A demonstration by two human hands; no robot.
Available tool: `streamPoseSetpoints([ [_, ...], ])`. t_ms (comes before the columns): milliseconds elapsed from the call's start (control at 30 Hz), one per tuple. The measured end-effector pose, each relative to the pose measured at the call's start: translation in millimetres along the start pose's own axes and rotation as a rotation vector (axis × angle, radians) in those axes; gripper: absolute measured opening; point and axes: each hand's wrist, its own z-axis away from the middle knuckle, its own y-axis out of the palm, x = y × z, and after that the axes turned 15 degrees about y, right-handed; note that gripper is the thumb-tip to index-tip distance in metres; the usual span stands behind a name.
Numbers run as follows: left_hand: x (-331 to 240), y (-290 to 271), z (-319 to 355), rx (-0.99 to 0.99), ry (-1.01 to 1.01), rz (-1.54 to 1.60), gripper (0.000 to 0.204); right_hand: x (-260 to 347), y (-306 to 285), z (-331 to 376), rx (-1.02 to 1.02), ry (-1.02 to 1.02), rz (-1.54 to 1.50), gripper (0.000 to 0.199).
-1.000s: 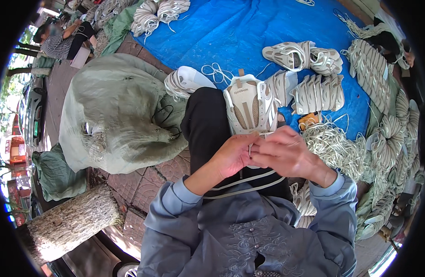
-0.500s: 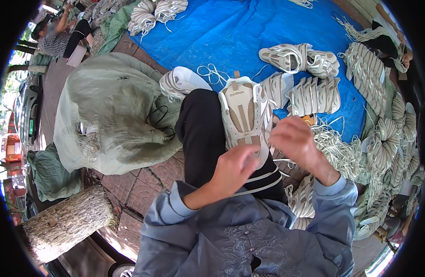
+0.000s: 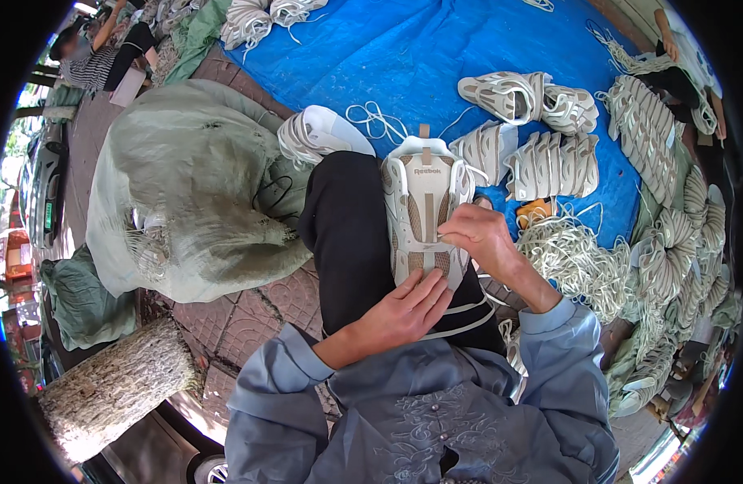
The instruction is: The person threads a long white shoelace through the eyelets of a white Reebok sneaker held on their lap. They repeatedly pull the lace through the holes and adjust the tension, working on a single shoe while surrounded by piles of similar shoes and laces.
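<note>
A beige and white sneaker upper (image 3: 420, 184) rests on my lap, its tongue and pull tab pointing away from me. My left hand (image 3: 408, 305) lies over its toe end, fingers pressed on the mesh and holding it. At the right row of eyelets my right hand (image 3: 476, 238) is closed in a pinch. A thin pale end, seemingly a shoelace tip, shows at its fingertips; the rest is hidden in the fingers. Pale lace strands (image 3: 464, 319) cross my right thigh.
A blue tarp (image 3: 371, 64) carries stacked sneaker uppers (image 3: 553, 167) and another pair (image 3: 508, 95). A pile of white laces (image 3: 577, 254) lies at the right. A large grey-green sack (image 3: 186, 194) stands left, by a log (image 3: 117, 387). Other people sit at the far left and right.
My left hand has settled onto the toe of the upper. My right hand has moved left onto the eyelets and now pinches there. The upper lies flatter.
</note>
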Motion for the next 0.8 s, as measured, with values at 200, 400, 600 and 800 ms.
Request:
streamPoseSetpoints([
  [200,2,7,-5,-0.013,-0.014,-0.012,0.039,-1,4,2,-0.027,-0.11,0.22,0.008],
  [400,5,12,-7,-0.08,-0.03,-0.043,0.036,12,12,4,-0.07,-0.02,0.423,0.009],
  [600,1,17,-4,-0.115,-0.048,-0.013,0.037,5,17,-2,0.073,0.138,0.244,0.006],
  [800,1,21,-1,-0.162,-0.107,0.028,0.037,5,17,-8,0.211,0.44,-0.129,0.006],
])
